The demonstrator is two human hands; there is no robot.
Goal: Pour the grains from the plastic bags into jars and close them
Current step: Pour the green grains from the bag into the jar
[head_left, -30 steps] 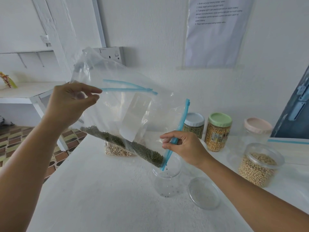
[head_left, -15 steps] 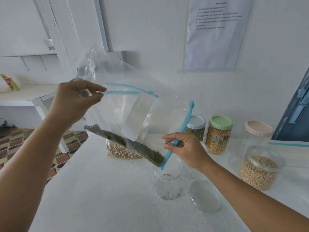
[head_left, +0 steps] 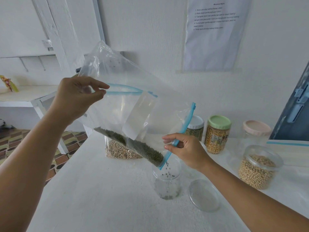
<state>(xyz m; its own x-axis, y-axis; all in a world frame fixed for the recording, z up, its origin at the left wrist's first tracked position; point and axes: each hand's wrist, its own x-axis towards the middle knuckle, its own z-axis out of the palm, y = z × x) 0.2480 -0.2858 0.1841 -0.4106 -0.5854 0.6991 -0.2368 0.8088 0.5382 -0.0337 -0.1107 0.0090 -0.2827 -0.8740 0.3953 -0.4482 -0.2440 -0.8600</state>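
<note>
The bag (head_left: 127, 104) is clear with a blue zip strip (head_left: 181, 131) and holds dark green grains (head_left: 145, 150). The jar (head_left: 167, 185) is clear. One lid (head_left: 219, 121) is pale green, another (head_left: 256, 127) pink. The floor (head_left: 15, 144) has brown and yellow patterned tiles.
</note>
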